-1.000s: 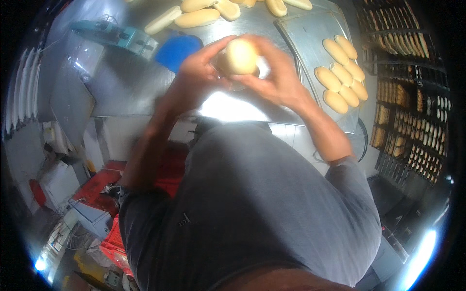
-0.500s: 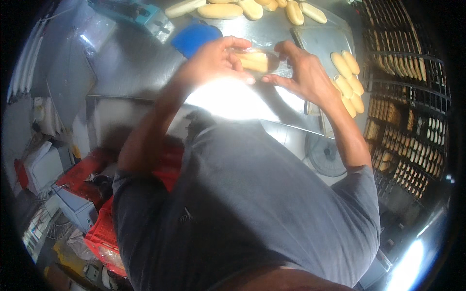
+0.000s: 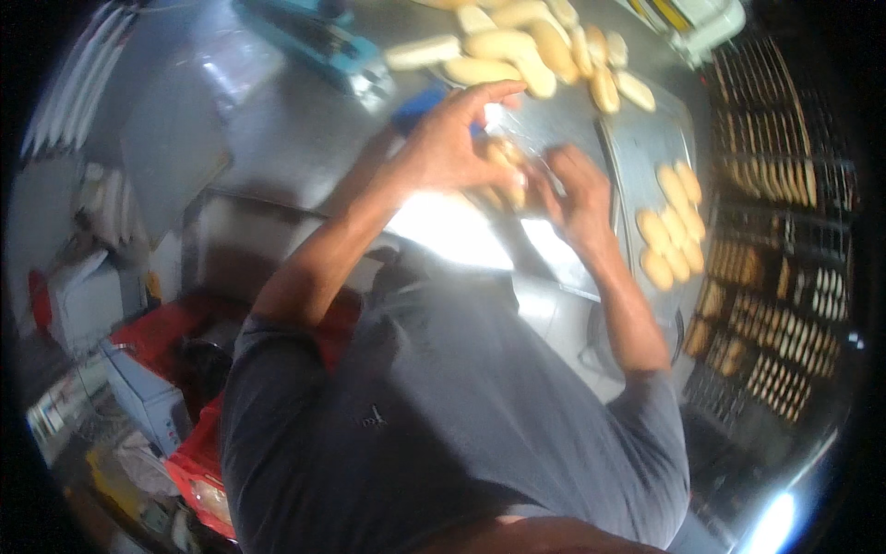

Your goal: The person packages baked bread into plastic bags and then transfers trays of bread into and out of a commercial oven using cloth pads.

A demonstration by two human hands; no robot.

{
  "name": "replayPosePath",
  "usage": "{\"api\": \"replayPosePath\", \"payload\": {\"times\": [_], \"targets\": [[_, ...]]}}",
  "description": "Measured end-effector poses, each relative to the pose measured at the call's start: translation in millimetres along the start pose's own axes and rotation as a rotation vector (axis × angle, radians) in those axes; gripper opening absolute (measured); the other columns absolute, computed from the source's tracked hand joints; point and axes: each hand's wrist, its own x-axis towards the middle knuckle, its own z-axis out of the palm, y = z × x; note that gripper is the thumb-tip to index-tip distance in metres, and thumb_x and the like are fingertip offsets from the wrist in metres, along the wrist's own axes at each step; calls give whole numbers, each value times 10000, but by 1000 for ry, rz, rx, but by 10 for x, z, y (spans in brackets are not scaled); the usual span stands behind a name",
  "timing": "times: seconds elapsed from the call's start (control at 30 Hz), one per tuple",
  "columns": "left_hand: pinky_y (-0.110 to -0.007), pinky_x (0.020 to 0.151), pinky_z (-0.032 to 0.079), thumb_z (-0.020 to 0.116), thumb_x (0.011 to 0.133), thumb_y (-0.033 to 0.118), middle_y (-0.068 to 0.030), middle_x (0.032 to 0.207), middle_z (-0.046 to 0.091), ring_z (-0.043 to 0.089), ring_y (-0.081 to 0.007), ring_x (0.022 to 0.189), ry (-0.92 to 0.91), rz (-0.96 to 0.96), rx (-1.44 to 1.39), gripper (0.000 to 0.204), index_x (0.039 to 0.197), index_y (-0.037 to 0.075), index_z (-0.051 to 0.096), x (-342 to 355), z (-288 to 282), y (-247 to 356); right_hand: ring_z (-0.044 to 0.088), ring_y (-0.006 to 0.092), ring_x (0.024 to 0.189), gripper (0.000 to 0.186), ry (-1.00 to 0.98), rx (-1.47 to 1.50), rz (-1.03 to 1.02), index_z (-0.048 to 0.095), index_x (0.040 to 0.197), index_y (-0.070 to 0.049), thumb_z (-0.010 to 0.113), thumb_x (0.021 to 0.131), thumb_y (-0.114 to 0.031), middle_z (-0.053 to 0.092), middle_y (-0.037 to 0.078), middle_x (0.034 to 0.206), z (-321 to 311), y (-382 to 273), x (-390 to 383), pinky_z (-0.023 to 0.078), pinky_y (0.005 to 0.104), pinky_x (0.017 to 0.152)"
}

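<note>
Between my hands is a bread roll [image 3: 508,180] with a clear plastic bag [image 3: 508,129] around it, over the steel table [image 3: 286,138]. My left hand [image 3: 448,152] grips the bagged roll, fingers curved over it from the left. My right hand [image 3: 577,189] is closed on the bag at the right, fingertips partly hidden. A blue flat object [image 3: 415,106] lies behind my left hand. Loose pale rolls [image 3: 480,72] are heaped at the back, and more rolls [image 3: 678,260] lie on a metal tray [image 3: 628,148] at the right.
A teal tool [image 3: 328,51] and clear plastic bags [image 3: 226,65] lie at the back left. A pale machine [image 3: 701,18] is at the top right. A rack of bread [image 3: 766,305] stands at right. A red crate [image 3: 194,471] and a grey box [image 3: 148,397] are below left.
The roll between my hands has turned from lying crosswise to pointing toward me, with plastic around it. My right hand has turned and closed. The view has shifted.
</note>
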Motion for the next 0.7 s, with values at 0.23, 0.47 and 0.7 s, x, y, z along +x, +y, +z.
{"api": "replayPosePath", "payload": {"times": [0.23, 0.47, 0.7], "targets": [[-331, 914, 488, 841, 650, 142, -120, 1107, 640, 611, -186, 1024, -401, -487, -566, 686, 1239, -11, 524, -459, -279, -525, 538, 202, 579, 151, 86, 346, 215, 593, 776, 14, 656, 849, -102, 566, 114, 687, 349, -180, 342, 424, 301, 538], [-293, 886, 492, 815, 695, 102, -99, 1088, 631, 609, -168, 1012, -224, -745, -601, 656, 1250, -19, 485, -753, -942, -891, 438, 83, 550, 307, -152, 652, 566, 612, 763, 4, 608, 922, -259, 522, 25, 569, 1287, -83, 876, 373, 278, 496], [-344, 992, 422, 836, 657, 103, -138, 1187, 594, 559, -229, 1129, -179, -684, -510, 800, 1325, -13, 411, -498, -1999, -1356, 473, 88, 574, 288, -161, 617, 543, 626, 811, 10, 601, 927, -252, 565, 36, 613, 1910, -228, 1954, 402, 271, 533]]}}
